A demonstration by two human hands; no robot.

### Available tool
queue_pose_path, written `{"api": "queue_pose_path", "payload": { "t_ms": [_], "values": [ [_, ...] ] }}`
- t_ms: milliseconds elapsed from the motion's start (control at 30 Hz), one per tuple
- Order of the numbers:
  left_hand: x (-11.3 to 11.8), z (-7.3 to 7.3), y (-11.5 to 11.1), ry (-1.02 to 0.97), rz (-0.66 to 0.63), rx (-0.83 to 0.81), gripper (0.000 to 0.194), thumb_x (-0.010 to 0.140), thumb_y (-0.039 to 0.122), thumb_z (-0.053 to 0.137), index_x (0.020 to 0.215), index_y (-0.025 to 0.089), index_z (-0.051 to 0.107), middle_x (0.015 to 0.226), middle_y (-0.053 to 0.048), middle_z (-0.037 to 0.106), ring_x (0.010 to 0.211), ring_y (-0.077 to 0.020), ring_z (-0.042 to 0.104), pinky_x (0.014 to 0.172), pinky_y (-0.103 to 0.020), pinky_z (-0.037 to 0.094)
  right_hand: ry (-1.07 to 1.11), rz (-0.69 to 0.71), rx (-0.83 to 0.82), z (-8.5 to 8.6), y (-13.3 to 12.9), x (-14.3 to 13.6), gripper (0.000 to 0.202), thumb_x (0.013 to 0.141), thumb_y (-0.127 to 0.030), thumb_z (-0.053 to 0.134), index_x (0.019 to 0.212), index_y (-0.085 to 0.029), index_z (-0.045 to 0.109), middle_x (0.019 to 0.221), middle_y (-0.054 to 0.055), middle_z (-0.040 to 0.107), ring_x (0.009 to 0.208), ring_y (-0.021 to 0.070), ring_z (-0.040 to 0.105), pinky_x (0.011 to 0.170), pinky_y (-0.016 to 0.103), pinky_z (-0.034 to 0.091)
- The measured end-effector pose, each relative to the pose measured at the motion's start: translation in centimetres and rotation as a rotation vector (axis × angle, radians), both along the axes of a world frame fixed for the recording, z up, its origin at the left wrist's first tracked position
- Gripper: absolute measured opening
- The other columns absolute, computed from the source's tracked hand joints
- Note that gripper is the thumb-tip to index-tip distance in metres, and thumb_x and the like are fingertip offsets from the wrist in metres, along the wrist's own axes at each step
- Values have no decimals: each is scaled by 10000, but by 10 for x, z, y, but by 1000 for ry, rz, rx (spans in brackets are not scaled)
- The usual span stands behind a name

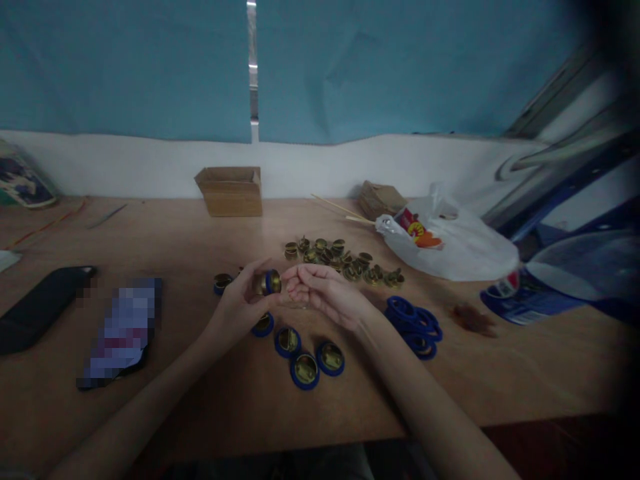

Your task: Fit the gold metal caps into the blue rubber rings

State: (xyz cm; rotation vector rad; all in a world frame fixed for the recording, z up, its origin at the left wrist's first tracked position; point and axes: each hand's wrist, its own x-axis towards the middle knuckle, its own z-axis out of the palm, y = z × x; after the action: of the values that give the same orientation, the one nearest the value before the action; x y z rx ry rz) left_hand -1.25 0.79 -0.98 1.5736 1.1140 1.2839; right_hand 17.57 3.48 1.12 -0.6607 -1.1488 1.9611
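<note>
Between the thumb and fingers of my left hand is a round brass fitting with a blue ring around it, turned on its side. Just right of it is my right hand, its fingers curled in; whether they hold anything is hidden. Several brass fittings seated in blue rings lie on the table below my hands, and another one sits left of my left hand. Beyond my right hand, a group of brass fittings without rings is spread out. Loose blue rings are piled right of my right forearm.
A small open cardboard box stands by the wall, with another brown box farther right. A white plastic bag and a blue container occupy the right side. At left lie a black case and a phone.
</note>
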Motion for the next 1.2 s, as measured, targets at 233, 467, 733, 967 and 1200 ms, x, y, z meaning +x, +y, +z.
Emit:
{"api": "queue_pose_path", "payload": {
  "t_ms": [233, 467, 733, 967, 1200],
  "values": [
    [1, 7, -2, -121, -13, -110, 244, 792, 322, 656, 966, 166, 586, 915, -56, 670, 829, -187, 661, 699, -306, 534, -38, 22, 27, 5, -3, -2, 253, 858, -368, 669, 804, -123, 704, 695, 9, 649, 631, 57, 582, 618, 160, 464],
    [1, 9, -4, -134, -51, -120, 253, 807, 339, 642, 977, 158, 590, 905, -58, 671, 795, -184, 660, 670, -308, 545, -69, -15, 16, 7, -5, -4, 230, 797, -365, 734, 773, -137, 710, 699, -6, 643, 626, 55, 560, 612, 165, 460],
    [3, 9, -5, -82, -45, -23, 265, 783, 237, 650, 1033, 176, 587, 960, -66, 684, 883, -194, 668, 697, -297, 542, -149, 0, 71, 5, -5, -4, 178, 774, -321, 750, 805, -161, 679, 772, -14, 647, 666, 69, 574, 653, 196, 463],
    [2, 8, -4, -50, -34, 3, 285, 778, 221, 651, 1058, 179, 616, 1006, -72, 676, 910, -198, 657, 725, -297, 536, -262, 59, 344, 9, -6, -5, 171, 809, -311, 703, 794, -161, 623, 728, -29, 594, 656, 85, 538, 634, 222, 408],
    [2, 6, -3, -81, -30, -4, 295, 769, 233, 664, 1053, 174, 610, 998, -68, 653, 917, -194, 639, 748, -309, 534, -335, -29, 463, 5, -9, -11, 139, 845, -301, 637, 793, -183, 584, 727, -18, 591, 659, 113, 537, 625, 250, 395]
  ]
}}
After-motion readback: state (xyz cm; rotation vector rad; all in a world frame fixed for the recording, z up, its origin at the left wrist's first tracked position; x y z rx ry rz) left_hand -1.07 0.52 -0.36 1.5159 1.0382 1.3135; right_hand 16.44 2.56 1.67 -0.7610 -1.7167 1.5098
